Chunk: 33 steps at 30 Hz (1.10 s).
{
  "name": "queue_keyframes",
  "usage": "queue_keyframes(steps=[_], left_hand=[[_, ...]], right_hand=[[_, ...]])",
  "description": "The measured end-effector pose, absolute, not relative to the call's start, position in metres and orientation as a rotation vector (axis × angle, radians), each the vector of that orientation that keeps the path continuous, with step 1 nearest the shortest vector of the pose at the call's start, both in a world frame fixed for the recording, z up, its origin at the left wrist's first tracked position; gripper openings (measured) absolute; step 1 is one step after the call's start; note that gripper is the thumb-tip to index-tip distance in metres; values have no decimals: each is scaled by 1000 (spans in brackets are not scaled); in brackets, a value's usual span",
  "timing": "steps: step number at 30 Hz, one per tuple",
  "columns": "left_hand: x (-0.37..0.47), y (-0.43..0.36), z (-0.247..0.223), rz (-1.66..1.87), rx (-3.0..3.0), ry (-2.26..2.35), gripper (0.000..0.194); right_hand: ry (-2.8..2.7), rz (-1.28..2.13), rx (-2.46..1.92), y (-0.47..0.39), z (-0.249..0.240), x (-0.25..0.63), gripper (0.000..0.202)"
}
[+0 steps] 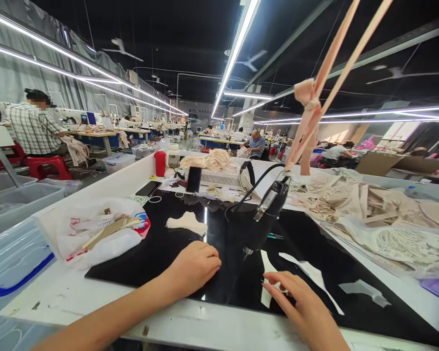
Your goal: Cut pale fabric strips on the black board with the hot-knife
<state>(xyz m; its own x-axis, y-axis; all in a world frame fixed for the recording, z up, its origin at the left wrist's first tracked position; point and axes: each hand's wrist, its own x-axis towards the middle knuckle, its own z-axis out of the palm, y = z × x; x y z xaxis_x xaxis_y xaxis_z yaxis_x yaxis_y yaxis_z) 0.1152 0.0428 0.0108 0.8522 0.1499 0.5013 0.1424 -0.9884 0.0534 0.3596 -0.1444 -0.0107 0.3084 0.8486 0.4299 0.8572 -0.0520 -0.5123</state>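
My left hand (195, 267) rests on a glossy black board (237, 282), its fingers curled together; whatever may be under them is hidden. My right hand (296, 300) is at a narrow white piece (268, 265) lying on the board, with thumb and forefinger tips slightly apart over it. Between and beyond the hands, a black handheld tool (269, 214) hangs tip down from pink fabric straps (309, 117). A curved white piece (312, 274) and a translucent piece (366, 291) lie to the right. A cream fabric piece (187, 223) lies beyond my left hand.
A plastic bag of scraps (98, 231) stands at the left. Beige fabric pieces (380, 202) are heaped at the right. A phone (193, 180), a red cup (160, 163) and a white slotted box (219, 178) are at the back. Teal-handled snips (275, 236) lie behind the tool.
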Motion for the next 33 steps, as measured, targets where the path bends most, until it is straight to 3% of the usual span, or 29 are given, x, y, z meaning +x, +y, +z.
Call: queue_keyframes(steps=[10,33], left_hand=[[151,5,-8,742,2994,46,12],[175,-3,-5,531,2890,161,20]], right_hand=[[-1539,139,-1931,-136,-30,366,31],[-1207,271,-1956,-139,-19,370,38]])
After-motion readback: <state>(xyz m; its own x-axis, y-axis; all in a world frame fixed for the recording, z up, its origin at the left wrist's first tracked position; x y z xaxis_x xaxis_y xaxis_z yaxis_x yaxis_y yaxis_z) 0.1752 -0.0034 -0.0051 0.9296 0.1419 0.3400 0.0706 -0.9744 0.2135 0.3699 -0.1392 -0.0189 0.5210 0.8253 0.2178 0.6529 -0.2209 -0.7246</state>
